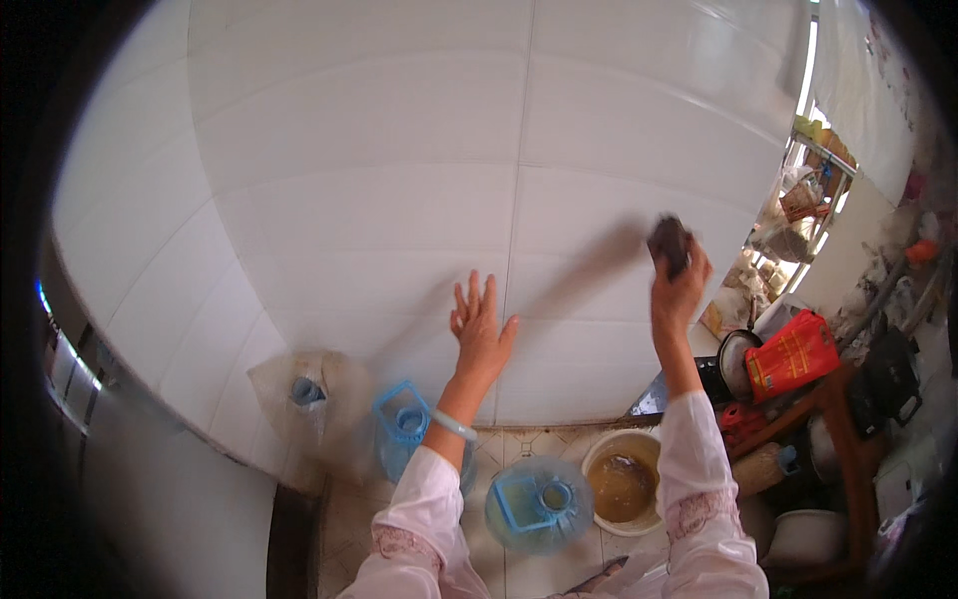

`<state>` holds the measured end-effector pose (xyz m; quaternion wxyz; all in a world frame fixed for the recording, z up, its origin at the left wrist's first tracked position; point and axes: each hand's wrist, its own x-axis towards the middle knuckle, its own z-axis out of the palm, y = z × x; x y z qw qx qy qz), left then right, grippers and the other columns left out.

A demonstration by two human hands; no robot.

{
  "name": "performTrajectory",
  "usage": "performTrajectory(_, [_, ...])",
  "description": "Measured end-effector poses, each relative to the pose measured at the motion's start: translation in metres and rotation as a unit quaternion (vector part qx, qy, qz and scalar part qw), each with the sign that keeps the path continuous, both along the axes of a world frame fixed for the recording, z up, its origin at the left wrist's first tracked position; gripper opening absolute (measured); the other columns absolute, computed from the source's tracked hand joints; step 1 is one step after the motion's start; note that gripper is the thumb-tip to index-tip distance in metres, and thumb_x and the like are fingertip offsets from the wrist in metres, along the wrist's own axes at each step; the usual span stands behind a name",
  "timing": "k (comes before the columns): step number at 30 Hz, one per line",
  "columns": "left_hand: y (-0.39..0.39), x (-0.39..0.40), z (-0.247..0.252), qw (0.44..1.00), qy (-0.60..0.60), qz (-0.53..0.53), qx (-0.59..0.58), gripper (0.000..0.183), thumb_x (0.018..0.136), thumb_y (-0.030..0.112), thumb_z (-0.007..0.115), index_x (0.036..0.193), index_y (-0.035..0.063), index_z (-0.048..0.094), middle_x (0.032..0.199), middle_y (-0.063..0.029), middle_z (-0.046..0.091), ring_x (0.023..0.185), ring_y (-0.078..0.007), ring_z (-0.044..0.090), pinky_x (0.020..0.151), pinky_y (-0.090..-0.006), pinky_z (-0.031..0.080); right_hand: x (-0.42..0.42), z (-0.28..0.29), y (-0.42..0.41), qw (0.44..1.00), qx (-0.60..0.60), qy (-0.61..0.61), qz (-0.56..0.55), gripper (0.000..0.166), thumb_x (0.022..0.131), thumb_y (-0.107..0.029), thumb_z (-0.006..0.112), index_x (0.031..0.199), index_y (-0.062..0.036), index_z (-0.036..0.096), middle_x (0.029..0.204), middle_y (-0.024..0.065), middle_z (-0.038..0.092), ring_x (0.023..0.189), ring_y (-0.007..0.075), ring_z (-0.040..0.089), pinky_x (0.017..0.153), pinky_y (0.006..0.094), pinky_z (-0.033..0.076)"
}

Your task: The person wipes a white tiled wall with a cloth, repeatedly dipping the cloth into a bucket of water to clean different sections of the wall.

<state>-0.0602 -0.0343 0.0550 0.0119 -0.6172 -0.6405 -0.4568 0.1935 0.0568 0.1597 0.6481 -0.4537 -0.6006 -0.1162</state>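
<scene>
My right hand (677, 288) holds a dark, rough pad or sponge (668, 243) by its lower part, at the right side of a white panelled wall (389, 202). To the left of it, my left hand (479, 329) is spread with its fingers apart, holding nothing, palm towards the wall; whether it touches the surface I cannot tell. A pale bangle (453, 426) circles my left wrist. Below the hands, a whitish bucket (657, 518) with murky brown liquid stands on the tiled floor.
Two big clear blue plastic water jugs with handles, one at the left (389, 453) and one nearer the middle (535, 528), stand on the floor. A plastic-covered item (329, 389) is in the left corner. At right are a red bag (795, 356), a pan (737, 359) and a brown wooden frame (849, 457).
</scene>
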Motion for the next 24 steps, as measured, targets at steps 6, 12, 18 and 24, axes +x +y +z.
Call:
performTrajectory(6, [0.013, -0.022, 0.018, 0.998, -0.051, 0.018, 0.013, 0.081, 0.092, 0.025, 0.063, 0.155, 0.0112, 0.014, 0.162, -0.0171, 0.006, 0.147, -0.0459, 0.003, 0.115, -0.0558, 0.012, -0.126, 0.032, 0.046, 0.974, 0.166, -0.150, 0.029, 0.057, 0.079, 0.000, 0.063, 0.132, 0.0056, 0.044, 0.139, 0.0269, 0.045, 0.134, 0.0420, 0.038, 0.110, 0.0521, 0.032])
performTrajectory(12, [0.021, -0.043, 0.019, 0.998, -0.057, -0.006, 0.039, 0.078, 0.093, 0.024, 0.061, 0.155, 0.0117, 0.016, 0.163, -0.0162, 0.001, 0.148, -0.0426, 0.000, 0.112, -0.0635, 0.012, -0.158, 0.007, 0.029, 0.883, 0.112, -0.450, 0.069, 0.058, 0.085, -0.013, 0.064, 0.138, -0.0010, 0.042, 0.150, 0.0158, 0.038, 0.143, 0.0329, 0.029, 0.116, 0.0551, 0.021])
performTrajectory(18, [0.011, -0.047, 0.025, 0.999, -0.040, 0.002, 0.021, 0.075, 0.093, 0.023, 0.060, 0.154, 0.0111, 0.018, 0.162, -0.0192, -0.001, 0.148, -0.0428, 0.000, 0.113, -0.0634, 0.011, -0.130, 0.111, 0.047, 0.895, 0.164, -0.412, -0.039, 0.059, 0.089, -0.013, 0.059, 0.143, -0.0030, 0.039, 0.153, 0.0118, 0.036, 0.144, 0.0288, 0.028, 0.116, 0.0550, 0.018])
performTrajectory(24, [0.013, -0.041, 0.022, 0.999, -0.042, 0.000, 0.007, 0.071, 0.093, 0.021, 0.060, 0.152, 0.0094, 0.022, 0.162, -0.0194, -0.003, 0.148, -0.0419, 0.000, 0.113, -0.0624, 0.011, -0.172, 0.126, 0.034, 0.865, 0.188, -0.465, 0.010, 0.056, 0.092, -0.017, 0.057, 0.143, -0.0039, 0.039, 0.154, 0.0105, 0.035, 0.146, 0.0262, 0.025, 0.117, 0.0548, 0.019])
